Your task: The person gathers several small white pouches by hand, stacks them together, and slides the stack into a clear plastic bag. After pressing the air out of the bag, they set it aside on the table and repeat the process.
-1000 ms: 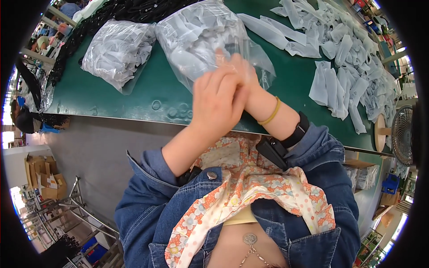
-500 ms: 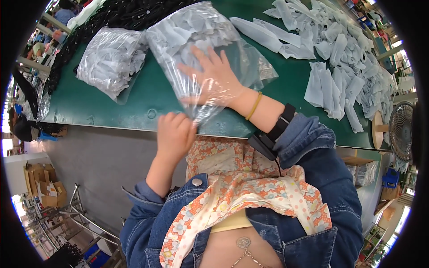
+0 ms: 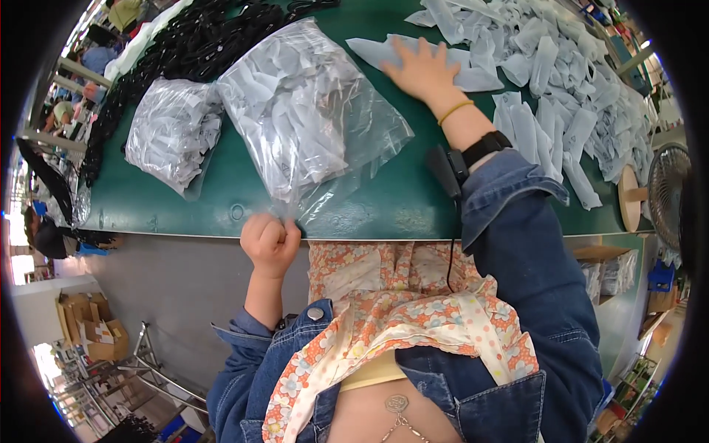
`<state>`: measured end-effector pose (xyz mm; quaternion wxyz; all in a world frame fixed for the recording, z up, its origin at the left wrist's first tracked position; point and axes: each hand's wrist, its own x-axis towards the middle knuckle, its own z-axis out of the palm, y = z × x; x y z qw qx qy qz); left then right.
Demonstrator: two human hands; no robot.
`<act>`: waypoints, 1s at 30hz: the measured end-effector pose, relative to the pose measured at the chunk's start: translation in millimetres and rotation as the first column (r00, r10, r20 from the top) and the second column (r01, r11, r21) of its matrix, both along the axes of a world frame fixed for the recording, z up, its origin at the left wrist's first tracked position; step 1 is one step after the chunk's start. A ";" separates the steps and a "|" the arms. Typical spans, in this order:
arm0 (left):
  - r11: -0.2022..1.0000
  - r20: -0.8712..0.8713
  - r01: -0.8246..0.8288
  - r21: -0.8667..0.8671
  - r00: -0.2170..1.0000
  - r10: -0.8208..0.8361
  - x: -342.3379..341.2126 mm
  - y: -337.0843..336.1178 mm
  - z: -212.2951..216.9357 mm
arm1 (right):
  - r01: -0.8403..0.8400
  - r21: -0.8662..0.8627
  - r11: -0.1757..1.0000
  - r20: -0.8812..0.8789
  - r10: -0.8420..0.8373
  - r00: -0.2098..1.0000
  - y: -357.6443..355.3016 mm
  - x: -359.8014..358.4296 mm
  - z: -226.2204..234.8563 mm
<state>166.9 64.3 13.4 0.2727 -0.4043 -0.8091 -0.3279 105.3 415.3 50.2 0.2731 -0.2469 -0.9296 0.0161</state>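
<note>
Left hand: clamped on the clear bag, which sits at 11 o'clock on the surface. Right hand: splayed over pale strips, 1 o'clock. I'd pinch lightly, thin bags tear.

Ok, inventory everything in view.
Large filled bag: one, clear around whitish pieces, table centre
Smaller filled bag: one, likewise, left of it
Loose pieces: many, whitish, table right
Strands: many, black, table's far left
Table: one, green, beneath them
Fan: one, dark, right edge
Boxes: several, brown, lower left
Background clutter: uncountable, mixed, picture's rim
Apron: one, orange floral, worn
Jacket: one, blue, worn
Left hand: one, bare, gripping large bag's end
Right hand: one, bare, on loose pieces
</note>
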 end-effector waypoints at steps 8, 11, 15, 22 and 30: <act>0.976 0.217 0.102 0.193 0.965 -0.144 10.3 -11.5 15.6 | -0.497 -0.132 0.858 0.259 0.514 0.818 24.6 107.2 -12.4; 0.934 0.090 0.279 0.224 0.948 -0.305 14.0 14.3 39.6 | -0.614 0.172 0.770 0.239 0.572 0.784 23.2 168.4 -6.7; 0.901 0.116 0.431 0.057 0.893 -0.435 21.8 80.9 78.1 | -0.538 -0.157 0.828 0.051 0.551 0.833 12.4 209.0 5.0; 0.944 0.386 0.273 -0.186 0.904 -0.186 -13.5 200.3 29.1 | -0.255 -0.610 0.750 -0.032 0.298 0.954 -38.6 213.2 9.0; 0.865 0.691 0.332 -0.375 0.723 0.022 12.9 194.4 51.6 | -0.189 -0.719 0.669 -0.013 0.259 0.966 -2.9 208.2 -6.9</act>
